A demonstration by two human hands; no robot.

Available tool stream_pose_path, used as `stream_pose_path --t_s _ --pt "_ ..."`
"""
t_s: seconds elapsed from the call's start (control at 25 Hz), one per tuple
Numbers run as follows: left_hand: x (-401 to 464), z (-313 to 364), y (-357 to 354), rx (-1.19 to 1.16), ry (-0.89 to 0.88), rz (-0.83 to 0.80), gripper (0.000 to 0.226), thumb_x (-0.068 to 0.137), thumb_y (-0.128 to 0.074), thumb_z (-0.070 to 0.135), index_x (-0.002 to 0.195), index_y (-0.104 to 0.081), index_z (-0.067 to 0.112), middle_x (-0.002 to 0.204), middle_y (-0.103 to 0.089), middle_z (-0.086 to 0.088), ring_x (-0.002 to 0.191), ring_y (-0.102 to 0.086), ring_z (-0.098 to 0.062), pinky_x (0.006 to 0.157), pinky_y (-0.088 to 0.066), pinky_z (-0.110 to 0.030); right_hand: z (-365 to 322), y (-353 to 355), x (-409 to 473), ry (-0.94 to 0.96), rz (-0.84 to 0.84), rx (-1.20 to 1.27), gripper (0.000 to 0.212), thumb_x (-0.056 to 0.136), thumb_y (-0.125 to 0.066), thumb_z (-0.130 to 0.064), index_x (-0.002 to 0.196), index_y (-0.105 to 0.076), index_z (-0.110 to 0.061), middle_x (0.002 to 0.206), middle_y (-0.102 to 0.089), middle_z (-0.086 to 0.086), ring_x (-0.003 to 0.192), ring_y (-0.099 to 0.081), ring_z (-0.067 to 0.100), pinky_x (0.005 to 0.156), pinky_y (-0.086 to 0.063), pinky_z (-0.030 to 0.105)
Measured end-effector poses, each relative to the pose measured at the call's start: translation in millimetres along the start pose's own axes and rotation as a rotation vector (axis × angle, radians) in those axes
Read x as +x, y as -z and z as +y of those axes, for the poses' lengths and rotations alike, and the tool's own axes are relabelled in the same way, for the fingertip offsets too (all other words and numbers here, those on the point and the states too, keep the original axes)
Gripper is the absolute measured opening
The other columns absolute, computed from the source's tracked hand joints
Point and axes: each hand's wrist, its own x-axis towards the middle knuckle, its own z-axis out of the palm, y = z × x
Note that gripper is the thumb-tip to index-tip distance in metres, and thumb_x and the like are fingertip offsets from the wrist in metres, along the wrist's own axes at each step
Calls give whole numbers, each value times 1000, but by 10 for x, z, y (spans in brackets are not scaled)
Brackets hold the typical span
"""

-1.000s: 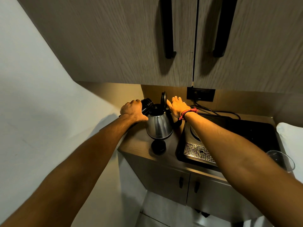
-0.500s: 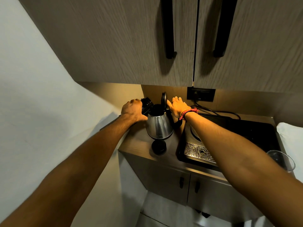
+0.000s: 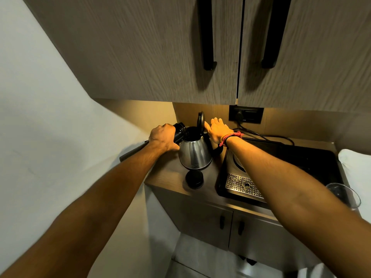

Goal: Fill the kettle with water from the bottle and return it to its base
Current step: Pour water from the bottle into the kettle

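Note:
A steel kettle (image 3: 195,155) stands on the wooden counter (image 3: 166,177) with its black lid (image 3: 200,120) flipped up. My left hand (image 3: 163,139) is shut on a dark bottle (image 3: 179,130), which is tilted so its mouth touches the left rim of the kettle's opening. My right hand (image 3: 217,130) is at the kettle's far right side, fingers stretched out and thumb against the raised lid. The kettle's handle is mostly hidden behind my right wrist. I cannot make out any water stream.
A black round cap-like piece (image 3: 194,179) lies just in front of the kettle. A black tray with a perforated metal drip plate (image 3: 243,186) sits to the right, and a clear glass (image 3: 344,195) further right. Cables (image 3: 267,135) run from a wall socket (image 3: 246,115). Upper cabinets (image 3: 200,47) hang close overhead.
The bottle's mouth has edged slightly closer to the kettle's opening. My right hand stays at the lid.

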Motion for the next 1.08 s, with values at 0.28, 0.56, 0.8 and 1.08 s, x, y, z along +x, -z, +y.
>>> stream_pose_path --t_s 0.28,0.56,0.8,1.08 --pt "24 4 3 42 -5 8 50 69 -78 43 105 -63 12 86 -55 -4 83 -65 -28 67 -53 -36 4 -7 8 13 6 -28 61 104 -18 -43 142 -43 -3 142 -42 20 137 -37 36 111 -37 50" --pt "40 11 -38 2 10 20 54 68 -77 44 108 -60 10 86 -56 -5 79 -62 -26 65 -53 -35 3 2 5 26 -6 -74 57 104 -20 -38 149 -37 -7 142 -41 21 135 -38 37 109 -38 49" --pt "44 -6 -141 -190 61 33 60 67 -78 50 108 -59 10 89 -57 -4 80 -60 -23 65 -52 -33 -7 12 -14 15 14 -37 57 104 -19 -39 142 -43 -3 139 -43 21 132 -41 37 109 -40 49" --pt "20 -139 -305 -748 225 157 61 64 -84 52 105 -58 15 88 -63 0 75 -63 -15 60 -53 -29 -45 33 -22 23 -18 17 44 105 -25 -24 139 -42 -2 138 -41 19 130 -38 37 104 -38 52"
